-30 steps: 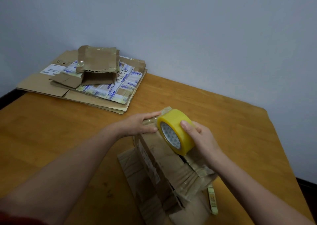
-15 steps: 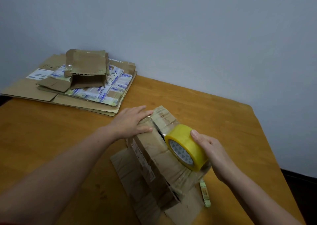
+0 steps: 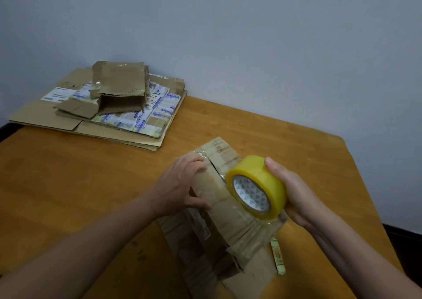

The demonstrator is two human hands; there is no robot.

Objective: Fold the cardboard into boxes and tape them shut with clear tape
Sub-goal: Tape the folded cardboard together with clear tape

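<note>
Grips the yellow-tinted tape roll (image 3: 258, 187) in the right hand (image 3: 296, 196), thumb over the top of the roll, fingers wrapped round its far side, core facing 7 o'clock. Sets the roll against the top of the cardboard box (image 3: 228, 214), at 5 o'clock from the middle of the wooden table (image 3: 68, 184). Clasps the box's 9 o'clock edge with the left hand (image 3: 180, 184), fingers curled over the top flap, thumb pressed on the side wall. Stands the box on a flat cardboard sheet (image 3: 178, 237), a pale label strip (image 3: 277, 256) just beside it at 4 o'clock. Has, at 11 o'clock by the wall (image 3: 251, 47), a stack of flattened cardboard (image 3: 57, 118) with a small open box (image 3: 118, 86) lying on top
</note>
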